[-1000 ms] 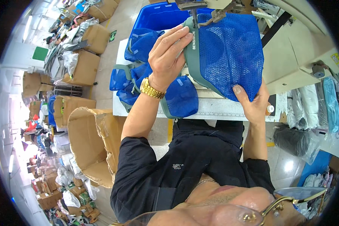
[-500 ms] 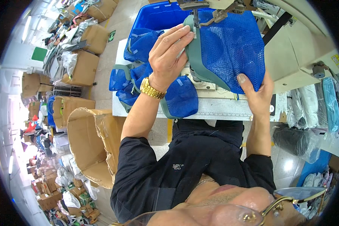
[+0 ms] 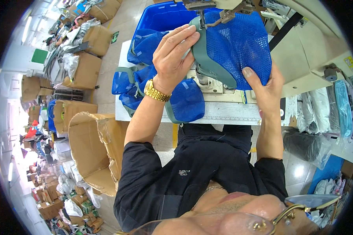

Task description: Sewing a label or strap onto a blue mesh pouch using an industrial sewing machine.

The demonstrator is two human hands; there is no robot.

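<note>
A blue mesh bag [image 3: 239, 47] with a grey-green band [image 3: 208, 64] along its edge is under the needle area of a sewing machine [image 3: 202, 17]. My left hand [image 3: 174, 55] has its straight fingertips pressed on the band beside the needle, the thumb at the band's edge and partly hidden. At the bag's lower right corner, my right hand [image 3: 264, 84] pinches the mesh, thumb on top and the other fingers hidden behind it. The machine's metal base shows below the band.
Several more blue mesh bags [image 3: 186, 102] lie on the white table [image 3: 239, 113] to the left. Behind them stands a blue bin [image 3: 153, 17]. An open cardboard box [image 3: 90, 152] is at the left, and plastic-wrapped bundles [image 3: 317, 109] are at the right.
The bag's lower edge and right corner have shifted slightly up and left, with my right hand following. My left hand stays on the band. The whole view has also moved a little.
</note>
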